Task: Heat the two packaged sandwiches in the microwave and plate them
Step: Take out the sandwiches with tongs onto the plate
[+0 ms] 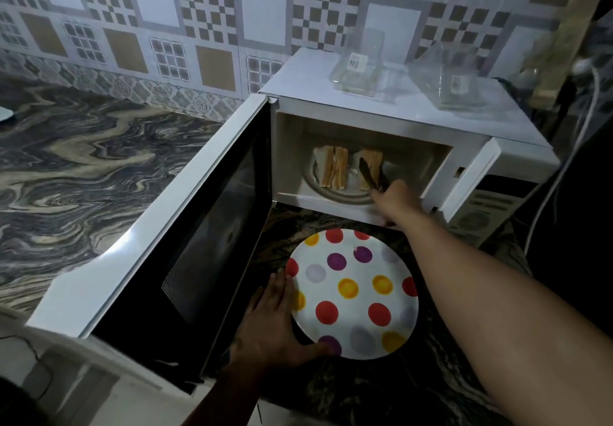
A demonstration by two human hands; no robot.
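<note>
While my right hand (396,201) grips dark tongs (371,173) reaching into the open white microwave (381,120) at the frame's centre right, their tips close on the right toasted sandwich (371,160); the left toasted sandwich (331,170) stands beside it on the turntable. My left hand (275,323) lies flat, fingers straight, against the polka-dot round plate (355,296) on the marbled bench (83,167) below.

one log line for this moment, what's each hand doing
right hand: tongs on right sandwich | left hand: steadies plate | microwave: open
</note>
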